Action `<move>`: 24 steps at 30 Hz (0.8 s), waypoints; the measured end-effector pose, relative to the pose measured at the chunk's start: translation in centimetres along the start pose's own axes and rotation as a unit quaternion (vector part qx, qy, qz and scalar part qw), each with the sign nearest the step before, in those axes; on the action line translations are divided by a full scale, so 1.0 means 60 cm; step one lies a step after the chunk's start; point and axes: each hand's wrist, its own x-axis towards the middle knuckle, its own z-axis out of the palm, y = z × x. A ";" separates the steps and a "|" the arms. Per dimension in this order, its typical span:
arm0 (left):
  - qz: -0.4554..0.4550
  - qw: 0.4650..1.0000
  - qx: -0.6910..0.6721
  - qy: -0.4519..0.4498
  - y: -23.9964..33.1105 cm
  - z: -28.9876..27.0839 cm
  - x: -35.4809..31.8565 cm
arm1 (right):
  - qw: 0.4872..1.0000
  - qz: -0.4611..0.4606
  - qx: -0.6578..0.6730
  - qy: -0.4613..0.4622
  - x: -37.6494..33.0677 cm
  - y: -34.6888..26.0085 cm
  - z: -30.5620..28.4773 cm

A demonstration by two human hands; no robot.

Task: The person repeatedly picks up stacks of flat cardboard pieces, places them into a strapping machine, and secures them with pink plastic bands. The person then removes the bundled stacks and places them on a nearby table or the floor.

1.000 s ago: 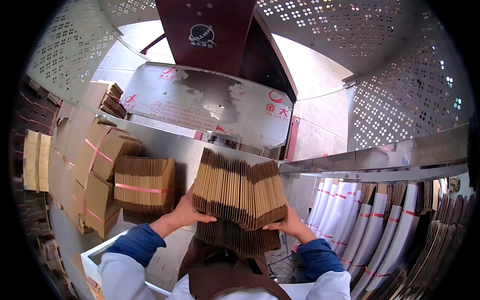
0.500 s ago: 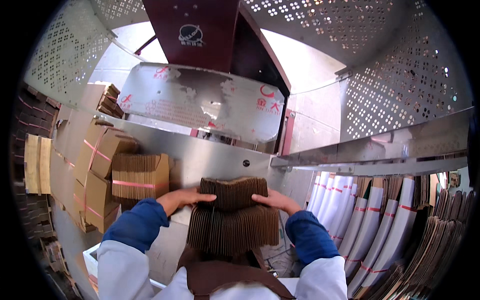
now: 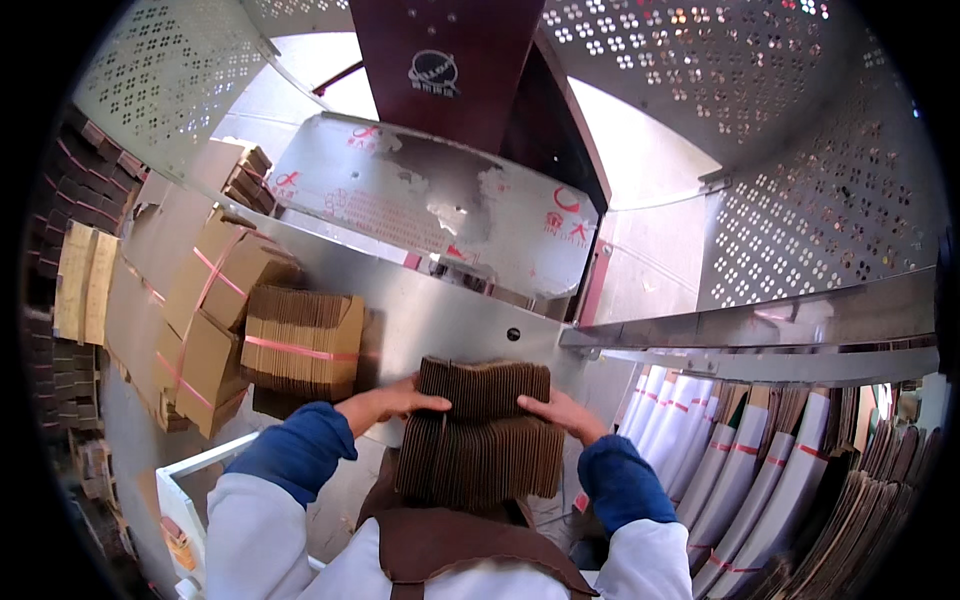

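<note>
Between my two hands is a stack of brown cardboard pieces, standing on edge side by side. My left hand presses its left end, thumb on top. At the right end, my right hand clamps it the same way. A second row of cardboard pieces lies just below, nearer my body, touching the held stack. Both hands' fingers are mostly hidden behind the stack's ends. Left of my left hand, a cardboard bundle tied with a pink band rests on the steel table.
More tied cardboard bundles stand at the left. Beyond the table is a dark red machine with a metal cover plate. Perforated metal guards curve around it. White banded stacks stand low on the right. A white frame is at lower left.
The view has turned a little, so the machine and table sit farther right. My hands keep their hold on the cardboard stack, with little visible movement relative to it.
</note>
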 end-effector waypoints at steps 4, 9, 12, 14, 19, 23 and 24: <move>0.136 0.990 0.030 0.029 0.027 0.035 -0.024 | 0.995 -0.061 -0.011 0.076 -0.021 0.020 -0.014; 0.225 0.954 0.150 0.128 0.063 0.025 -0.055 | 0.932 -0.225 -0.166 0.232 -0.074 -0.069 -0.009; 0.290 0.937 0.139 0.134 0.054 0.022 0.009 | 0.917 -0.192 -0.200 0.288 -0.050 -0.034 -0.013; 0.378 0.887 0.205 0.169 0.053 0.053 0.075 | 0.930 -0.025 -0.244 0.273 -0.003 0.073 -0.042; 0.314 0.926 0.131 0.162 0.023 0.051 0.096 | 0.914 0.011 -0.269 0.302 -0.059 0.040 -0.037; 0.355 0.884 0.204 0.227 0.015 0.054 0.109 | 0.804 -0.201 -0.305 0.470 -0.110 -0.091 -0.019; 0.356 0.876 0.225 0.236 0.007 0.050 0.105 | 0.758 -0.310 -0.335 0.466 -0.084 -0.159 -0.003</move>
